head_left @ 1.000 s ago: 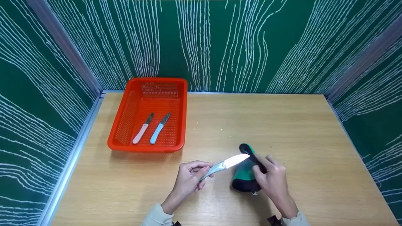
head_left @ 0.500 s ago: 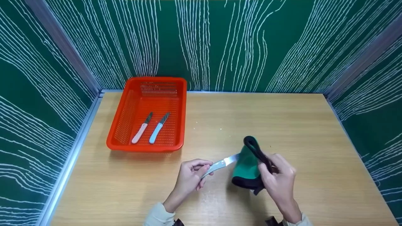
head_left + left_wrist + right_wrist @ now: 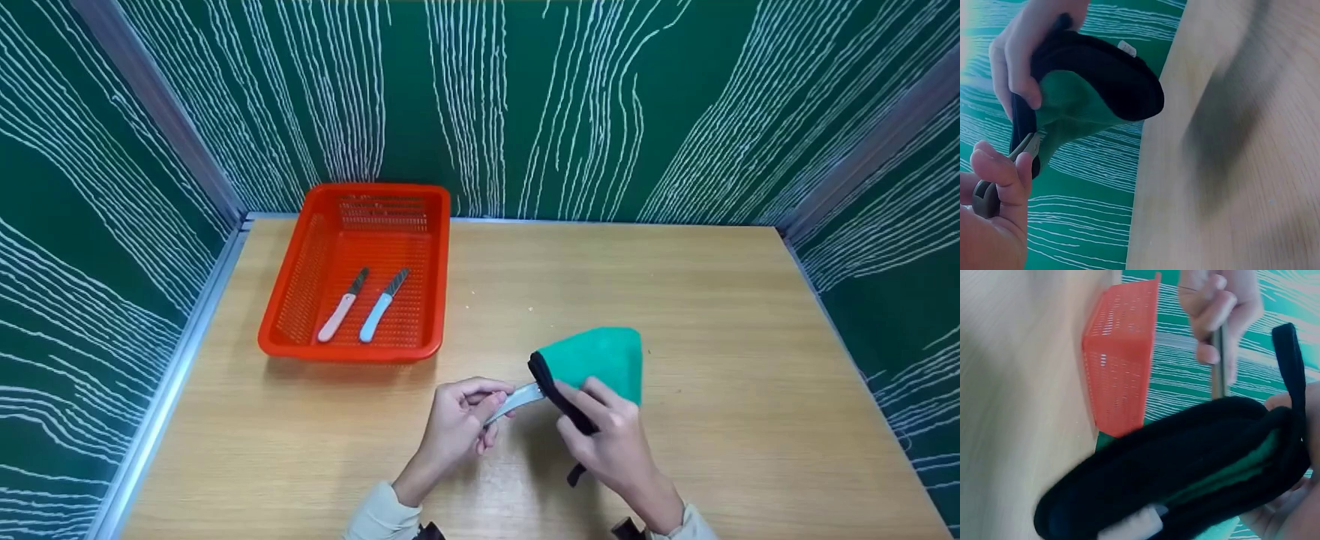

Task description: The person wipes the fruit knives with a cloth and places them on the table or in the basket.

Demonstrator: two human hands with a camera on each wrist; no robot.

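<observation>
In the head view my left hand (image 3: 457, 420) pinches the light-blue handle of a knife (image 3: 516, 402) between thumb and fingers, pointing right and slightly away. A green cloth with black edging (image 3: 596, 356) is folded over the blade, which is hidden. My right hand (image 3: 616, 442) grips the cloth by its black edge, fingers pressing the fold close to the handle's end. A black loop hangs below this hand. The left wrist view shows the knife (image 3: 1026, 145) entering between the black edges. In the right wrist view the cloth (image 3: 1168, 461) fills the front, with a white tag.
A red plastic basket (image 3: 270, 347) stands at the back left of the wooden table (image 3: 712, 300). Inside lie a pink-handled knife (image 3: 337, 316) and a blue-handled knife (image 3: 376, 316). Green walls with white wavy lines enclose the back and sides. Small white specks dot the tabletop.
My right hand has moved left and turned the cloth, its green side now facing up. The cloth has come over the blade, which was bare one second ago. My left hand stays nearly still.
</observation>
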